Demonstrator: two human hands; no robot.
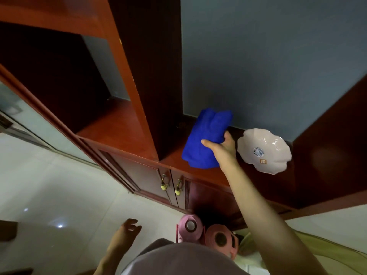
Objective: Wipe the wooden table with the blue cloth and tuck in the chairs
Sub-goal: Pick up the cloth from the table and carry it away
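A: Head view is all we have. Status?

B: The right hand (222,147) is stretched out to the open ledge of the red-brown cabinet (123,124). Thumb on top, fingers underneath, it's grasping the folded blue cloth (204,139). The cloth is at the back of the ledge, near the grey-blue wall (258,56). I can't tell whether it's lifted clear or resting on the wood.

A: Left?

B: The left hand (127,231) is low by the body, over the tiled floor (49,185). Fingers loosely curled, nothing in it.

A: Wooden table, chairs?

B: Neither is in frame. My read: this is the fetch step, wiping not started.

A: Risks?

B: Mainly the white bowl (266,151). It's just beside the right wrist on the same ledge and looks tipped toward the front edge. A sideways swing on the pull-out lets the forearm or a trailing fold clip it, and below is tile.

A: Others?

B: The grip is on one edge of the bundle, so the folds may drop open and drag along the ledge. The pink rolls (190,227) sit below the arm, close to the body, and a fumbled cloth lands there.

A: Mitigation?

B: Draw straight back and up, away from the bowl.
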